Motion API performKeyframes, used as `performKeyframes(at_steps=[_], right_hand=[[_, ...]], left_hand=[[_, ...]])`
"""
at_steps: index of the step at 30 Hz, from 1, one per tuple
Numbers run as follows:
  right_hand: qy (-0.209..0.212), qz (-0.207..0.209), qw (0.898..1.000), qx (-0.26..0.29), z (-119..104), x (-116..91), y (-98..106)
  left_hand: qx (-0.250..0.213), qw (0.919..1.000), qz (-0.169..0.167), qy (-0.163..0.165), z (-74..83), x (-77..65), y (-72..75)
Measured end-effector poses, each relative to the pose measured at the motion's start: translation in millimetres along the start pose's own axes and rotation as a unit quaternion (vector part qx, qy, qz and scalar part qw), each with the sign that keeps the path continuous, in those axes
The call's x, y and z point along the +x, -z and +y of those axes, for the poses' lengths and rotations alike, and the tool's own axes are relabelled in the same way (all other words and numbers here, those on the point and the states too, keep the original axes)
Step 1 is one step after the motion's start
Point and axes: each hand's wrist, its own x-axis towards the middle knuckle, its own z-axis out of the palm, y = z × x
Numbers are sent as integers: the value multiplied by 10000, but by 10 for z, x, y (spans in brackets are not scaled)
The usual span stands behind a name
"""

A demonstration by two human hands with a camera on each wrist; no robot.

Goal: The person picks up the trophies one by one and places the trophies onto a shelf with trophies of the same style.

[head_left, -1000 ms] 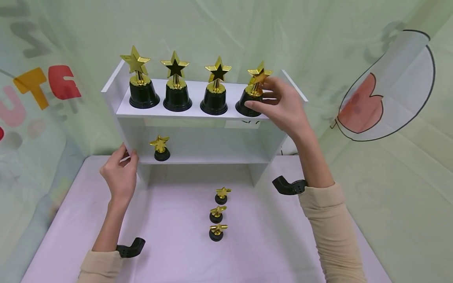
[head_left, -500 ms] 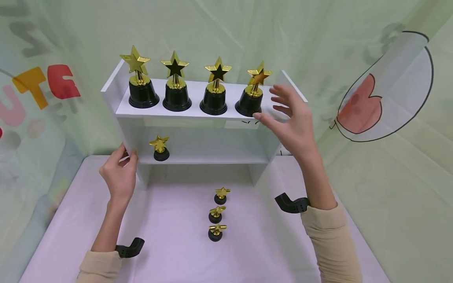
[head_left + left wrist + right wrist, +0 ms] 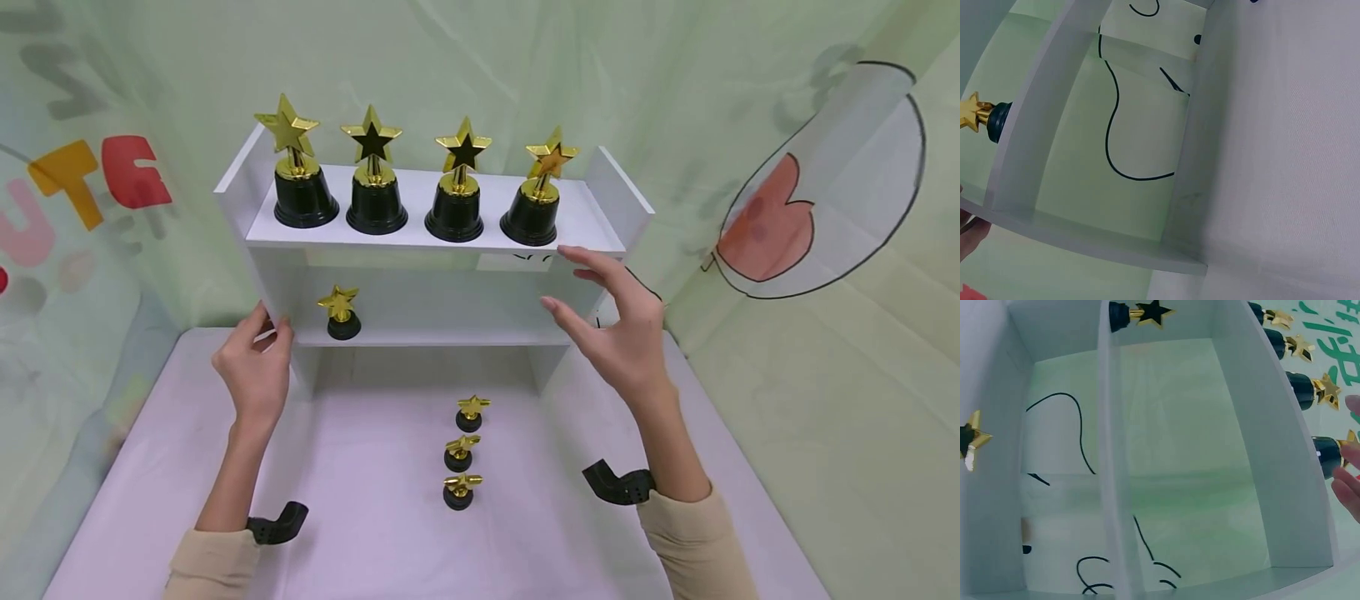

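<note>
White open-shelf unit [image 3: 450, 321]: four large gold-star trophies upright in a row on the top board, rightmost large trophy [image 3: 529, 215] at the row's end; one small gold-star trophy [image 3: 343, 323] at the left of the middle board. Three more small ones wait on the table, farthest small trophy [image 3: 468, 421] closest to the unit. Left hand [image 3: 257, 367] pinches the unit's left side panel. Right hand [image 3: 626, 333] has thumb and fingers spread, nothing held; fingertip contact with the board unclear. Likely between placements; next move probably calls for lowering and pinching a table trophy.
</note>
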Motion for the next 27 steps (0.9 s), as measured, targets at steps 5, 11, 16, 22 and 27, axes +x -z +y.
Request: performKeyframes(at_steps=[5,11,16,22,27], right_hand=[[256,-191,9995,72,46,-198,-27],[291,-475,9980,293,156,-523,-134],[-264,-814,9954,426,278,-897,-297],[-909,-1101,9883,541,342,-1338,-498],[-1243,-1397,9791,796,340,-1632,-635]], left_hand=[[-96,10000,23,-5,7,1,-2],[-49,10000,-7,22,-7,-2,-6],[-42,10000,38,41,-9,4,2],[-83,9999,27,58,-8,6,-14],[-80,9999,60,39,-6,9,-17]])
